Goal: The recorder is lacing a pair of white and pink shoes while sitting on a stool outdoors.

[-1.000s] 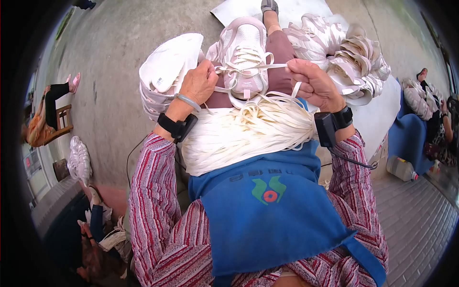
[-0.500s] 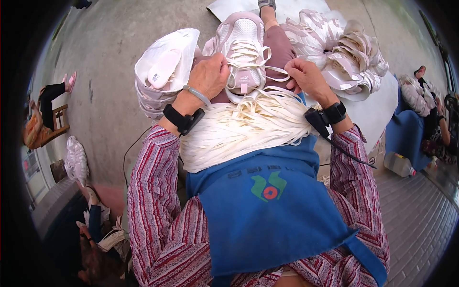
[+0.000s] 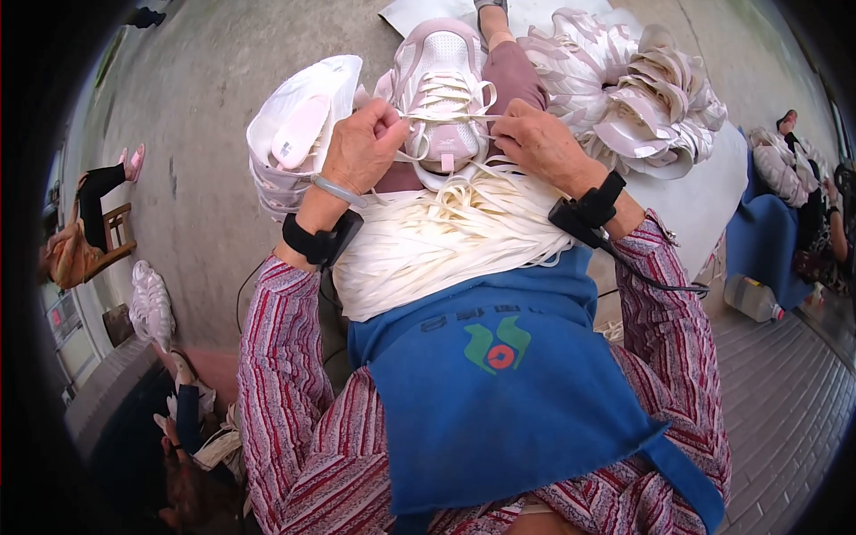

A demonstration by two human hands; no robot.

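Note:
On my lap lies a pale pink and white sneaker, toe pointing away from me. A cream shoelace is threaded through its eyelets, and its ends stretch out sideways across the top of the lacing. My left hand, at the shoe's left side, pinches one lace end. At the right side my right hand is closed on the other end. The lace runs taut between both hands. Nearer to me, a thick bundle of loose cream laces rests on my blue apron.
Left of the shoe stands a stack of white shoe uppers with a pink insole on top. A large pile of uppers lies at the right on a white sheet. Other people sit at both sides. A plastic bottle is at far right.
Both hands have shifted left, the left one further. The lace, slack and looped on the right before, is now pulled tighter across the shoe.

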